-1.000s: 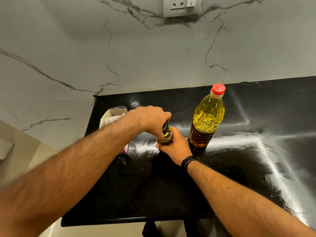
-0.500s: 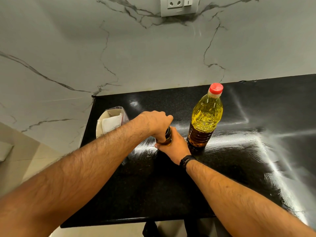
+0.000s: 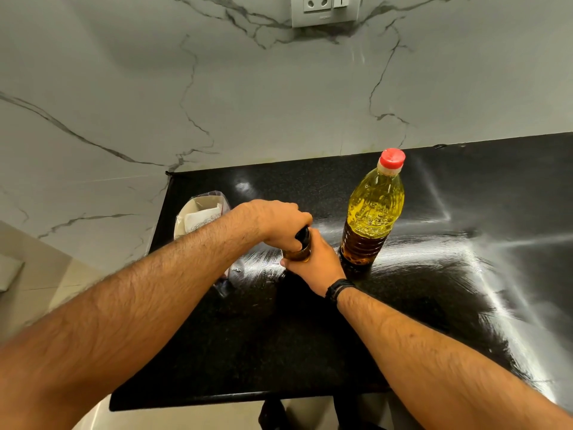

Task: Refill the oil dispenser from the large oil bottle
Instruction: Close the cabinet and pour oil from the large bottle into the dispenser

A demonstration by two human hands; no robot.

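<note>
A small oil dispenser (image 3: pixel 300 253) with a dark top stands on the black counter (image 3: pixel 279 352), mostly hidden by both hands. My left hand (image 3: pixel 276 223) is closed over its dark top from above. Around its body from the near side wraps my right hand (image 3: pixel 313 268), which wears a black wristband. The large oil bottle (image 3: pixel 372 215), clear plastic with yellow oil and a red cap on, stands upright just to the right of my right hand, untouched.
A clear plastic bag (image 3: pixel 198 217) with white packets stands at the counter's back left, behind my left forearm. The marble wall carries a socket plate (image 3: pixel 325 9). The counter's left edge drops to a tiled floor; its near edge is close to me.
My left hand has settled lower over the dispenser's top, hiding more of it. The view has shifted slightly. The large bottle has not moved.
</note>
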